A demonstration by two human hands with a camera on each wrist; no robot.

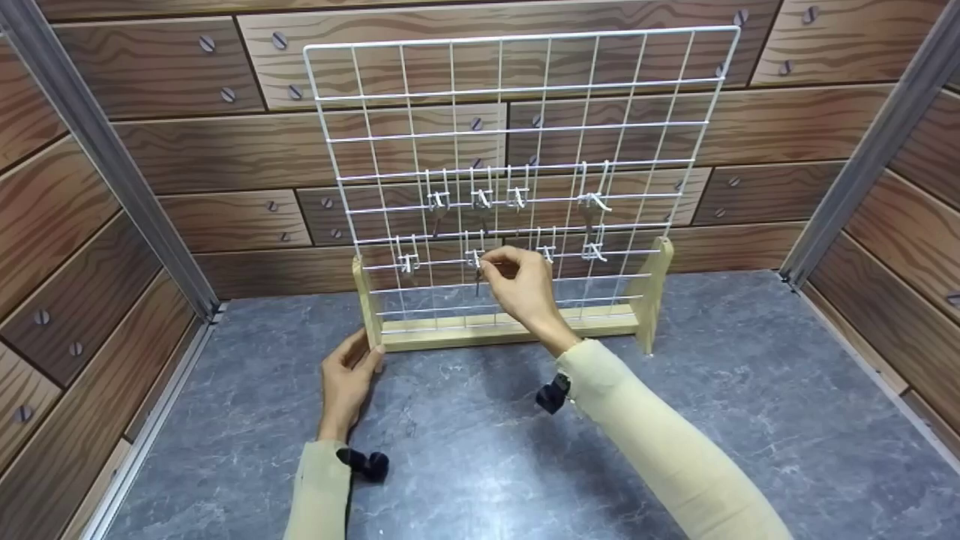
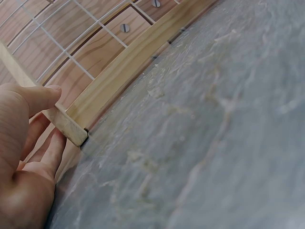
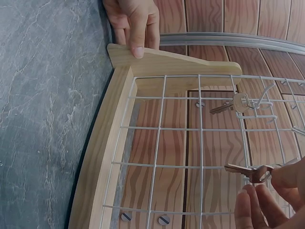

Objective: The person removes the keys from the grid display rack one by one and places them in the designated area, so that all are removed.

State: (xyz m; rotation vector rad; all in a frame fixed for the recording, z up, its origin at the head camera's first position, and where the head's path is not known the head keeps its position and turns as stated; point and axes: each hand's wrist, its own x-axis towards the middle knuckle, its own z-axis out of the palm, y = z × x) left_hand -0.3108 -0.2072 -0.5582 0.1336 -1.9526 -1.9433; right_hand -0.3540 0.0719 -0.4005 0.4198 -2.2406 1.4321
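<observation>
A white wire grid stands upright in a pale wooden stand. My left hand grips the stand's left side piece, thumb on the near face and fingers behind. In front of the lower row of hooks, my right hand pinches a small key by its ring end, thumb and fingertips together. The key's blade points down, close by a white hook. Another key hangs from the leftmost lower hook.
Several more white hooks sit on the grid's upper row, some with keys hanging. A wood-patterned back wall rises behind. The tabletop is grey and marbled, with metal frame posts at the sides.
</observation>
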